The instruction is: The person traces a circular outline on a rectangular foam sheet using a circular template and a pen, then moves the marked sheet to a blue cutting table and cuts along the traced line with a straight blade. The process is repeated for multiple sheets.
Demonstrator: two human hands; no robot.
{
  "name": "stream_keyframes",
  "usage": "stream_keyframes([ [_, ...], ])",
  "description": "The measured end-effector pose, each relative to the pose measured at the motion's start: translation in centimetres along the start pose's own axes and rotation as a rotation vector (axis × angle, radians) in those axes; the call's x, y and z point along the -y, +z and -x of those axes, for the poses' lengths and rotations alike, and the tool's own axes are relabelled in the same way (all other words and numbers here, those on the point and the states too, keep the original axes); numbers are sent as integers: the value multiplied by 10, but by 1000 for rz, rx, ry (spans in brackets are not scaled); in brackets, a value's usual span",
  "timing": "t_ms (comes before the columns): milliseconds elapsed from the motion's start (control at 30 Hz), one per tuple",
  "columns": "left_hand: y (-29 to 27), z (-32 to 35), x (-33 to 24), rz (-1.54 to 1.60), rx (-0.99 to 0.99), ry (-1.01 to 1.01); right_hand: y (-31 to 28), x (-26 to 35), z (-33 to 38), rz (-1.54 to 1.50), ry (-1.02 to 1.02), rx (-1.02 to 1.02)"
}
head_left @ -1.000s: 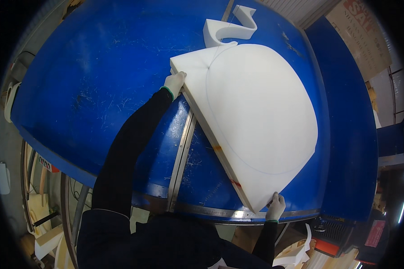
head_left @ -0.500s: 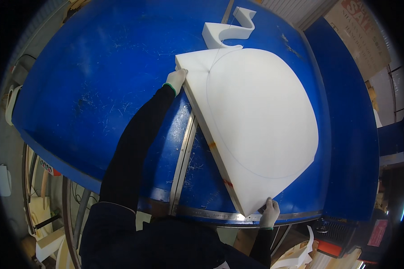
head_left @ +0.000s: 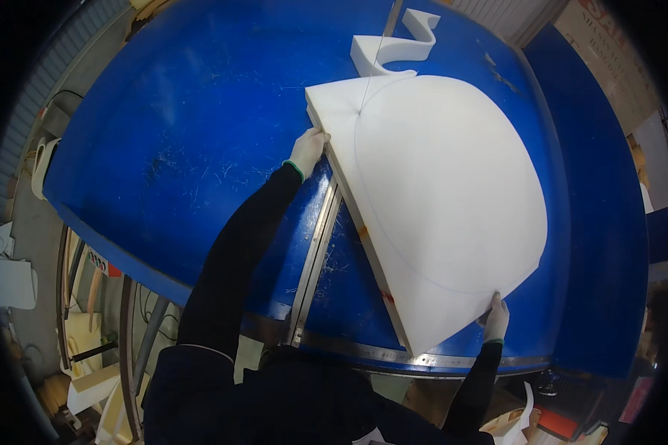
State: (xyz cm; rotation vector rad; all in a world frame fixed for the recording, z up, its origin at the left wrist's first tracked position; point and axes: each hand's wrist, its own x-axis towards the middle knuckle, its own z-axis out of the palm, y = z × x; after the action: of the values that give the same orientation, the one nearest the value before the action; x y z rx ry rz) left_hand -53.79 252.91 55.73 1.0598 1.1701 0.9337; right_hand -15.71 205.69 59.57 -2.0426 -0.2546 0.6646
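A thick white foam slab (head_left: 445, 185) with a rounded far side and a thin curved pencil line lies on the blue table. My left hand (head_left: 309, 150), in a pale glove with a green cuff, grips its straight left edge near the far corner. In a like glove, my right hand (head_left: 495, 320) holds the near right edge, thumb on top and fingers hidden below. A thin upright wire or blade (head_left: 366, 89) meets the slab at the line, near its far left. Touching the slab's far edge is a wavy white foam offcut (head_left: 390, 50).
The blue table (head_left: 178, 148) has a metal strip (head_left: 315, 259) running across it and a metal ruler (head_left: 453, 361) along its near edge. A blue panel (head_left: 601, 200) rises at the right. Foam scraps (head_left: 93, 389) lie below on the left.
My right hand has moved from the near corner up along the right edge. My left hand has slid slightly nearer along the left edge. The whole view has shifted a little.
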Motion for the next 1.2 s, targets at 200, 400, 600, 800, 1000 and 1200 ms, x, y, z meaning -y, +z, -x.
stream_keyframes([
  [200, 7, 1, -9, -1, 10, -20, -9, -8, -2, 48, -55, -11],
  [400, 2, -16, -9, 2, 47, -4, 3, -6, 17, 71, -49, -17],
  [600, 1, -28, -12, -33, 43, -11, 20, -2, 37, 44, -24, -36],
  [800, -1, -50, -12, -43, 83, 5, 30, -8, 48, 12, 2, -32],
  [1000, 6, -61, -17, 12, 78, 8, 41, -9, 63, 31, -9, -35],
  [1200, 9, -73, -29, -32, 122, 14, 55, -8, 80, -24, 27, -24],
])
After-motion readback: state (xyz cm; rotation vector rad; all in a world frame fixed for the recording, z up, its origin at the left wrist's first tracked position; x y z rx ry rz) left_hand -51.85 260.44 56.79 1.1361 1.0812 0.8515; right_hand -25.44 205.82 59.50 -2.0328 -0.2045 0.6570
